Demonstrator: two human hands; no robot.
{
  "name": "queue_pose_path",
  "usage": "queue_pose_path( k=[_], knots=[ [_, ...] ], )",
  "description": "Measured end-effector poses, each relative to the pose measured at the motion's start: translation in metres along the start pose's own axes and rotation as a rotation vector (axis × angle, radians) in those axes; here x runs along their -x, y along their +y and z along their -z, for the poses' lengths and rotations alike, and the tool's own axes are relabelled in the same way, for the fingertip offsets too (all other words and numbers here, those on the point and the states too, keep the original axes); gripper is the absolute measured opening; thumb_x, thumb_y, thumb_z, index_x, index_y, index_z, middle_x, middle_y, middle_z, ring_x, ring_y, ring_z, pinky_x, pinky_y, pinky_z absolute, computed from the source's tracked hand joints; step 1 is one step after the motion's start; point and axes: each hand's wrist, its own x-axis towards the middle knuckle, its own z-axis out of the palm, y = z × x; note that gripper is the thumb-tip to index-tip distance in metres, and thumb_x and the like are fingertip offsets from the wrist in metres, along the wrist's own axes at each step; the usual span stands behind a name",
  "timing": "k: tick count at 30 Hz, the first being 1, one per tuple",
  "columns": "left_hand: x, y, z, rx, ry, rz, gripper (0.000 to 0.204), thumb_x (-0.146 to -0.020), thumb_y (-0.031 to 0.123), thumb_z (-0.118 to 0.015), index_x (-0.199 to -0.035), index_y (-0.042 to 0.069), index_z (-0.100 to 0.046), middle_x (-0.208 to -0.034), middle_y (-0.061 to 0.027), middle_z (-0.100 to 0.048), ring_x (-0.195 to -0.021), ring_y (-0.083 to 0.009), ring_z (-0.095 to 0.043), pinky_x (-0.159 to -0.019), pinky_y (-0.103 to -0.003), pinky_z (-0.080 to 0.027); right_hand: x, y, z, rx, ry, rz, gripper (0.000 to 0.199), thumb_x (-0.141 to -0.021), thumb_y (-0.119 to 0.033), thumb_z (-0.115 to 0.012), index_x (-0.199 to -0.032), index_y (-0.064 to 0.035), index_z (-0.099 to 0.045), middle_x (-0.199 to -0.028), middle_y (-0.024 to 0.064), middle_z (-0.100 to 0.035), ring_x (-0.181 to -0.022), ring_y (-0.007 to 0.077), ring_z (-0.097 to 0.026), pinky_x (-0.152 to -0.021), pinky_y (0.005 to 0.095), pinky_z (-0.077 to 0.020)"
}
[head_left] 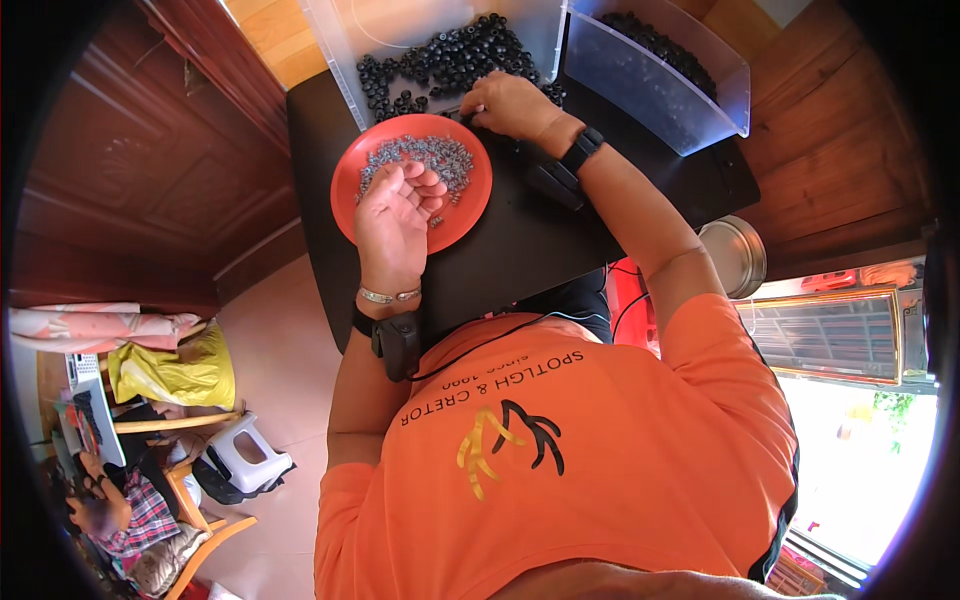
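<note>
My left hand (395,215) is cupped palm-up over the near edge of a round orange plate (350,170) that holds several small grey metal parts (425,152). Whether any part lies in the palm I cannot tell. My right hand (510,103) reaches to the far side of the plate, its fingers bent down at the edge of a clear plastic bin (345,75) filled with small black ring-shaped parts (450,55). Its fingertips are hidden. Both wrists carry black bands, and the left also has a silver bracelet.
The plate and bins rest on a black table (510,250). A second clear bin (640,90) with black parts stands at the far right. A round metal lid (735,255) sits to the right below the table. Wooden panelling (150,170), a white stool (245,455) and a yellow bag (175,370) are at left.
</note>
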Motion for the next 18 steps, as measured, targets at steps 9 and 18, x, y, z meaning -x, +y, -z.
queue_pose_path(
  k=[9,18],
  knots=[
    [0.003,-0.002,-0.002,-0.041,0.0,0.005,0.02,-0.094,0.022,-0.046,-0.096,0.005,-0.057,-0.088,-0.0066,-0.062,-0.081,-0.0178,-0.059,-0.075,-0.03,-0.045,0.011,-0.041,0.031,-1.311,-0.078,-0.084,0.018,-0.088,-0.003,-0.062,-0.106,-0.0026,-0.066,-0.101,0.0021,-0.067,-0.099,0.009,-0.059,-0.087,0.0246,-0.0474],
    [0.002,-0.003,-0.005,-0.122,-0.041,0.068,0.028,-0.094,0.028,-0.046,-0.1,0.004,-0.058,-0.09,-0.0067,-0.063,-0.083,-0.0174,-0.06,-0.075,-0.029,-0.045,0.025,-0.074,0.031,-1.338,-0.074,0.124,0.019,-0.089,-0.008,-0.064,-0.106,-0.0031,-0.066,-0.103,0.0046,-0.066,-0.096,0.0125,-0.06,-0.088,0.0275,-0.0482]
  ],
)
